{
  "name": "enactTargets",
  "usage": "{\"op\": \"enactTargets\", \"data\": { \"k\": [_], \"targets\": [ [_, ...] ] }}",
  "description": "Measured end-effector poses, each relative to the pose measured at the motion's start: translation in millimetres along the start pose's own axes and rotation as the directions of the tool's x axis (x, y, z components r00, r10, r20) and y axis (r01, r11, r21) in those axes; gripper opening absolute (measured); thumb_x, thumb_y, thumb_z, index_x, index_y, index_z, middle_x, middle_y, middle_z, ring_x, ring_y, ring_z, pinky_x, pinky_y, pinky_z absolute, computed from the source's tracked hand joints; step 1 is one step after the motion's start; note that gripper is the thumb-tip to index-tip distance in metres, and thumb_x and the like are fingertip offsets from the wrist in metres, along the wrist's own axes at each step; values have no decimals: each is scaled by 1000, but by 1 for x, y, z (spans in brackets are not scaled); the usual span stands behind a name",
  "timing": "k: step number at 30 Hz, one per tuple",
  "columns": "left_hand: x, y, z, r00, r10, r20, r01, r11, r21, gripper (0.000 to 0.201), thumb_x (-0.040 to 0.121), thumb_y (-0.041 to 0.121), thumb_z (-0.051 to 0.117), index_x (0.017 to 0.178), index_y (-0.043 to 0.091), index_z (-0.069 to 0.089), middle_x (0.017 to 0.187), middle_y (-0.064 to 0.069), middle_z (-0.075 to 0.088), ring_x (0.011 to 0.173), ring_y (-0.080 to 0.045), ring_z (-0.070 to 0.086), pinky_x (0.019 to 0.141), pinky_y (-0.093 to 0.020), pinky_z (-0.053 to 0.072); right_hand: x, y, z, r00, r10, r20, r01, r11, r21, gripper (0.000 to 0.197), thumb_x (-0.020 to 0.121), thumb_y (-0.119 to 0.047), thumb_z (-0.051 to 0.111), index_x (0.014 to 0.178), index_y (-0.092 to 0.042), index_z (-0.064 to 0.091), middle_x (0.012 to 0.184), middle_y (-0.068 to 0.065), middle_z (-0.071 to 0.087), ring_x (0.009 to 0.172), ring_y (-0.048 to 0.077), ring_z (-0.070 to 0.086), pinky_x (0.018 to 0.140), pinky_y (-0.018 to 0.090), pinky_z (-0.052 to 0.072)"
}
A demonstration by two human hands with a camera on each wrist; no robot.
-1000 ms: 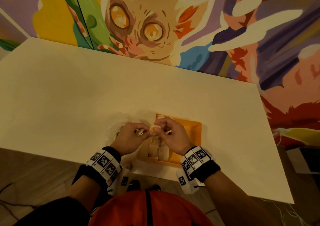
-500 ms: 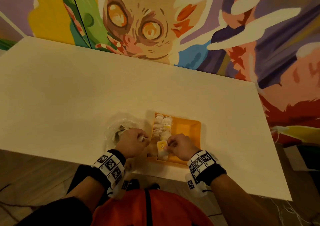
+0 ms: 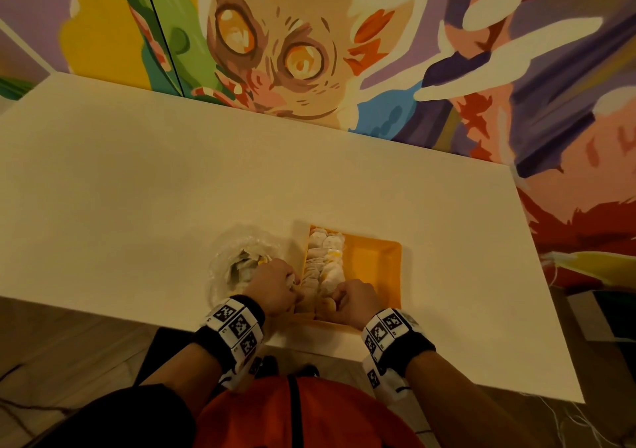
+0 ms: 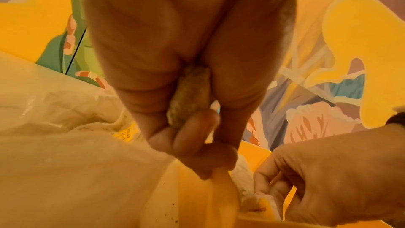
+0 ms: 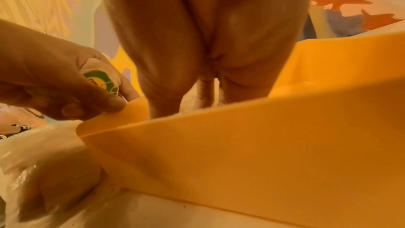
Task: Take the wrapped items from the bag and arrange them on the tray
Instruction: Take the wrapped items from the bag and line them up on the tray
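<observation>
Hands at the tray (image 3: 375,262).
Left hand (image 3: 273,284) clutches a wrapped item (image 4: 188,96); right hand (image 3: 351,301) fingers curled, seemingly pinching another.

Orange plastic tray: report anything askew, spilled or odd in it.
Nothing stands out. The white wrapped items sit in rows against the left side of the orange plastic tray; its right side is bare. None lie spilled on the pale table.

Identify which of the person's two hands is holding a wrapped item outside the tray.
The left hand: it grips a wrapped item with a green-and-yellow label beside the tray; the right hand reaches inside it.
</observation>
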State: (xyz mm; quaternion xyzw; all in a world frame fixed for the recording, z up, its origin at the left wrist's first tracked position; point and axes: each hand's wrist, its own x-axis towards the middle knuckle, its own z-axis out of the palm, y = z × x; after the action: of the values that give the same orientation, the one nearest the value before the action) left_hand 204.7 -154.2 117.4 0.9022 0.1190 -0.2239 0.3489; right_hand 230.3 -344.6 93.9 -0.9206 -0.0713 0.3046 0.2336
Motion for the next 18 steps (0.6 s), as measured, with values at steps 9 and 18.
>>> {"op": "enactTargets", "data": {
  "k": [9, 18],
  "targets": [
    [-1, 1, 0, 1000, 0, 0, 0, 1000, -14, 18, 80, 15, 75, 97, 10, 71, 93, -10, 71, 70, -17, 62, 65, -28, 56, 8, -3, 5, 998, 52, -17, -53, 998, -40, 25, 79, -31, 71, 73, -23, 48, 86, 2, 63, 87, 23, 63, 63, 24, 38],
    [0, 1, 1, 1000, 1, -5, -1, 1000, -4, 17, 80, 12, 73, 97, 10, 72, 95, -9, 70, 77, -19, 64, 71, -29, 57, 14, -2, 10, 986, 148, -72, -145, 989, 38, 69, 72, -31, 79, 130, -17, 45, 117, 9, 59, 103, 27, 60, 73, 28, 47]
  ]
}}
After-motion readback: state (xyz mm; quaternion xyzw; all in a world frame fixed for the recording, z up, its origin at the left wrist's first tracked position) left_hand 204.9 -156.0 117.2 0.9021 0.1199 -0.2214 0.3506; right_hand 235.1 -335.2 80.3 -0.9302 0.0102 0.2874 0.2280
